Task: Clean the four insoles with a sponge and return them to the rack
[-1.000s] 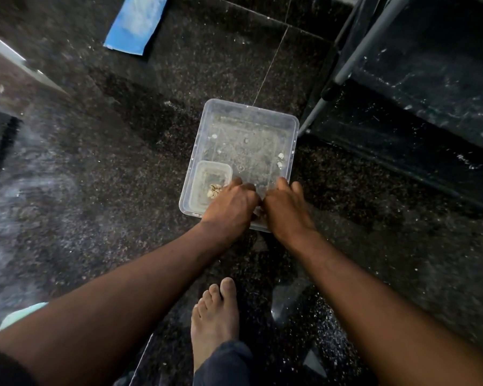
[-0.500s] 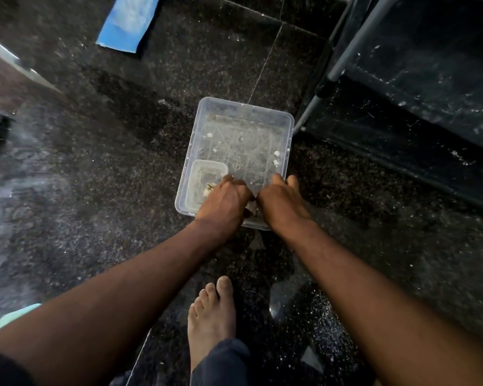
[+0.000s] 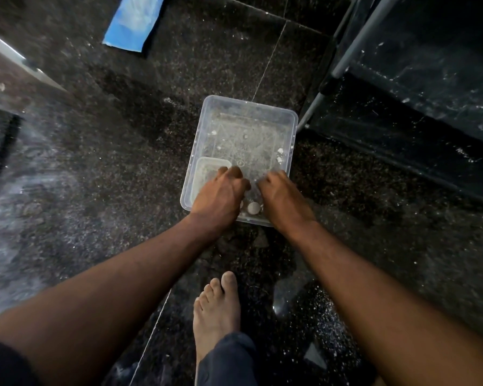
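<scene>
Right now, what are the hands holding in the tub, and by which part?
Cannot tell. Left hand and right hand reach into the clear tub with fingers curled; whatever they grip is hidden beneath them.

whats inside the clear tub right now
The clear tub holds cloudy water, a smaller plastic box at its near left, and both hands: left hand, right hand. A pale round bit shows between them. What the fingers hold is covered.

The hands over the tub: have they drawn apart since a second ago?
Yes. Left hand and right hand touched before; now a gap over the clear tub rim shows a pale round thing.
</scene>
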